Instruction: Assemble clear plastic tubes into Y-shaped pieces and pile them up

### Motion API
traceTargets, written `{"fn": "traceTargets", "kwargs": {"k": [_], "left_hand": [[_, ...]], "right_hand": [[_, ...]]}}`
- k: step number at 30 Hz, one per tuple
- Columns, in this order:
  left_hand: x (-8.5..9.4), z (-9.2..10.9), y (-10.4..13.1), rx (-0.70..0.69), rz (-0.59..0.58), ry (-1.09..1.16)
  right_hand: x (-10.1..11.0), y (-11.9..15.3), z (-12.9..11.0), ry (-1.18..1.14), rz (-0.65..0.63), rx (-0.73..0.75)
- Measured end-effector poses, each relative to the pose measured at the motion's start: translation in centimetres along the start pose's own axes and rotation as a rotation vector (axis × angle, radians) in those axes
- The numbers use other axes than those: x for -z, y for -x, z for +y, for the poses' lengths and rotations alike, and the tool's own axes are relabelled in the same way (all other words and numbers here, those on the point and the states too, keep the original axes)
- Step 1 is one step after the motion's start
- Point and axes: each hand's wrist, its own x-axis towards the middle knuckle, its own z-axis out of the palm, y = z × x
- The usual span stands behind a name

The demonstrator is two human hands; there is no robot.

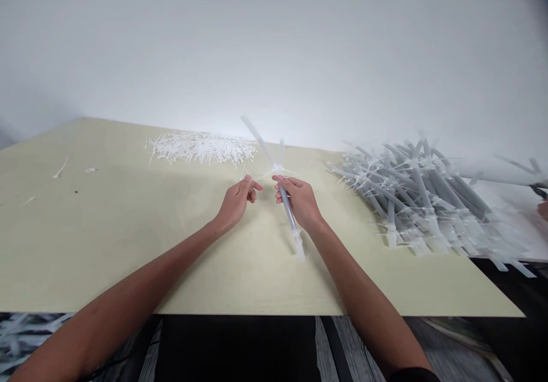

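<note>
My right hand [298,199] is closed around a grey translucent tube [287,209] near the middle of the table. At its upper end the tube splits into two clear branches, with thin white cable ties sticking out around the joint. Its lower end has a clear end piece with another tie, tilted toward me. Just to the left, my left hand [238,199] pinches a thin white cable tie [244,169] between thumb and fingers, and its tip points up. The two hands are a short gap apart.
A pile of loose white cable ties [201,147] lies at the table's back. On the right is a large heap of similar tubes [411,191], reaching over the edge. Several stray scraps lie left on the pale table [107,245]. Another person's hand [543,209] shows at far right.
</note>
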Motion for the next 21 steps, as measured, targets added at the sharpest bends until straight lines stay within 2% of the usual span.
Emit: {"fn": "traceTargets", "kwargs": {"k": [5,8,13,17,21], "left_hand": [[0.7,-1.7,-0.9,0.047,0.035,-0.154],[0.8,-1.6,-1.1,0.034,0.037,-0.044],[0.7,0.2,-0.9,0.029,-0.063,0.252],[0.6,0.9,-0.5,0.035,-0.122,0.210],[0.5,0.8,-0.4,0.010,-0.097,0.176]], "right_hand": [[0.3,-0.1,-0.1,-0.201,-0.055,-0.113],[0.3,-0.2,-0.1,-0.233,-0.067,-0.133],[-0.1,0.0,0.0,-0.132,-0.113,-0.089],[-0.9,0.5,0.3,-0.018,-0.170,-0.079],[-1.6,0.8,0.3,0.040,-0.134,-0.073]]}}
